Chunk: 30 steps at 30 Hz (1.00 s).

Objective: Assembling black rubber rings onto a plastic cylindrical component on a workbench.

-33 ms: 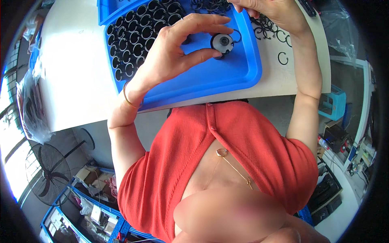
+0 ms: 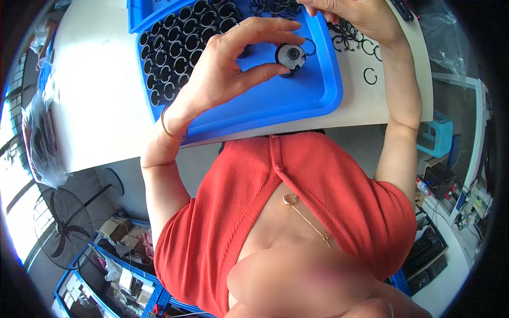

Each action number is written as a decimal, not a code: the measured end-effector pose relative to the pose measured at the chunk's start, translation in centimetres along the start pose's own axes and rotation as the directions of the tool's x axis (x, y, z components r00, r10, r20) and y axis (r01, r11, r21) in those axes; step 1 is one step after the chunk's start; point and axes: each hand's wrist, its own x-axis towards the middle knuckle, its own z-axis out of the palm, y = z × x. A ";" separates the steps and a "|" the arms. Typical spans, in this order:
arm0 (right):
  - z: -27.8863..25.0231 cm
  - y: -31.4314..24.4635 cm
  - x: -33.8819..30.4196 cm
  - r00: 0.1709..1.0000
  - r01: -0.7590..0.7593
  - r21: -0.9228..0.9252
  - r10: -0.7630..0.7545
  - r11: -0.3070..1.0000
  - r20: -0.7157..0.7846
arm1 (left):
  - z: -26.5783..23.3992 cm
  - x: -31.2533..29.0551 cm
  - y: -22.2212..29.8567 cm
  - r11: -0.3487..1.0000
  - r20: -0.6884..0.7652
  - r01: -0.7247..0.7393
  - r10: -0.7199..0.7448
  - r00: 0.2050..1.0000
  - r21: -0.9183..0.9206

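Half curled, the left hand (image 2: pixel 225 68) pinches the pale-faced black cylinder (image 2: pixel 291 55) over the blue tray (image 2: pixel 307 91), a likely stiff, light, slick piece best gripped around its sides (the right hand's (image 2: pixel 366 20) cropped grip I cannot tell).

**Around the room's edges**

A black caged fan (image 2: pixel 62 229) stands lower left, below a clear plastic bag (image 2: pixel 45 148). Blue shelving (image 2: pixel 154 297) with pale boxes (image 2: pixel 108 229) runs along the bottom left. Clear plastic film (image 2: pixel 445 42) shows upper right; a light-blue stool (image 2: pixel 444 132) sits below that.
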 end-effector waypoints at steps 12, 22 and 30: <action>0.9 0.6 0.2 0.939 0.344 -0.029 -0.344 0.938 0.005 | -1.7 -0.2 -1.6 0.961 -0.031 0.263 -0.266 0.963 -0.085; 3.3 -5.0 -2.1 0.924 0.355 -0.674 -0.133 0.648 0.359 | 1.5 0.7 -2.3 0.893 0.293 0.337 -0.421 0.858 0.297; 4.1 -5.5 -2.1 0.910 0.404 -0.745 -0.149 0.531 0.387 | 1.0 2.6 -2.6 0.832 0.373 0.484 -0.554 0.744 0.269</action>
